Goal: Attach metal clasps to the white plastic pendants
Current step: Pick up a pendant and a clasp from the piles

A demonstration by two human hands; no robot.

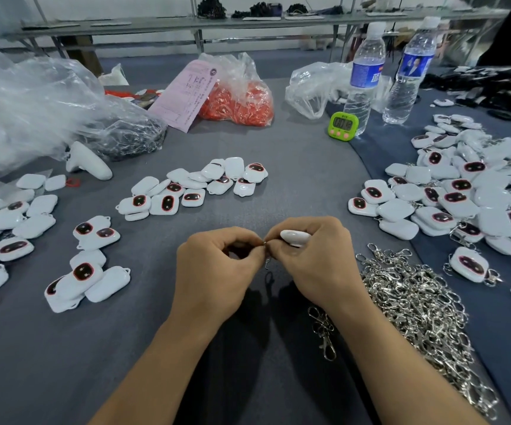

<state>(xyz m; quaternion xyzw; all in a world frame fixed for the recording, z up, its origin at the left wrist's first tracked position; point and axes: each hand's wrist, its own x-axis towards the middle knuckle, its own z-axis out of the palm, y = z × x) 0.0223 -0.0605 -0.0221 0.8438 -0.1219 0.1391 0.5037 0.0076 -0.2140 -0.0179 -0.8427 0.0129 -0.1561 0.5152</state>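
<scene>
- On the table (294, 167), dead centre: left hand (217, 265) pinching a clasp (267, 264), right hand (312, 259) gripping a white pendant (294, 237).
- At 4 o'clock: heap of clasps (416, 302).
- At 1 o'clock: green timer (343, 125), blue-labelled bottles (366, 72), writing unreadable.

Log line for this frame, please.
step: fitting clasp to pendant | left hand: pinches clasp | right hand: holds pendant | clasp pile: beside right hand

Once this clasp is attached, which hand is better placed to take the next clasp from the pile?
Probably the right hand: the clasp pile lies on its side; the left hand is farther away.
</scene>
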